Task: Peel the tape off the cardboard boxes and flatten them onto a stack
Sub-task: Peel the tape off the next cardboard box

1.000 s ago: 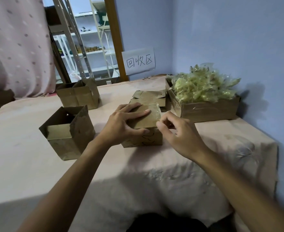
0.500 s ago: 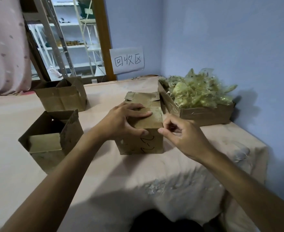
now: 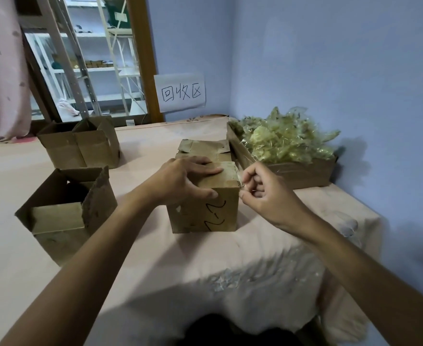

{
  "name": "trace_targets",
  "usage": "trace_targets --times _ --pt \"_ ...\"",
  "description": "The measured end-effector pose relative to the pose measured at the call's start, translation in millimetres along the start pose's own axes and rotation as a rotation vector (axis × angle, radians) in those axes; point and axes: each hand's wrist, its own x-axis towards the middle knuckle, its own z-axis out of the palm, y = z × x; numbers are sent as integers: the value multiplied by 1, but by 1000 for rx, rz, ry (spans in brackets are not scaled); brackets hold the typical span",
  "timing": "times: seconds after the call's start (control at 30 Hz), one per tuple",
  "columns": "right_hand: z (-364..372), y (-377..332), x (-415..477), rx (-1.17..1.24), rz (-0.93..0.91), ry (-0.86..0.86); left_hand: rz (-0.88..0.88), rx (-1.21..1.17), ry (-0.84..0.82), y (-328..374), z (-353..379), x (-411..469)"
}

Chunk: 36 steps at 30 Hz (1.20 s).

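Cardboard box [image 3: 203,211] under left hand [image 3: 180,181], tape [image 3: 231,172] indistinct

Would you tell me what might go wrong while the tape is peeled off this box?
1. The right hand pinches only a small tape end at a corner of the sealed box; it may tear or slip from the grip.
2. The left hand presses on the box top, perhaps across the strip, so peeling could snag.

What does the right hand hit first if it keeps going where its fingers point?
The cardboard box with the scrawl: the right hand points left at its top right edge, fingers seemingly pinching tape there. Next, the left hand.
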Motion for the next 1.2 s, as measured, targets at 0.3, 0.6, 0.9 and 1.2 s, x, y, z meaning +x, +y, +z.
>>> trace_targets --times 0.3,0.6,0.9,1.2 --pt "-6 -6 -7 120 74 -50 1 17 -57 9 -10 -4" --pt "-10 -8 -19 285 158 -77 81 41 23 15 -6 -21" --pt "-15 -10 -24 479 250 -32 169 44 274 19 27 -33" --pt "-1 -11 -9 446 184 86 186 40 327 17 33 -43"
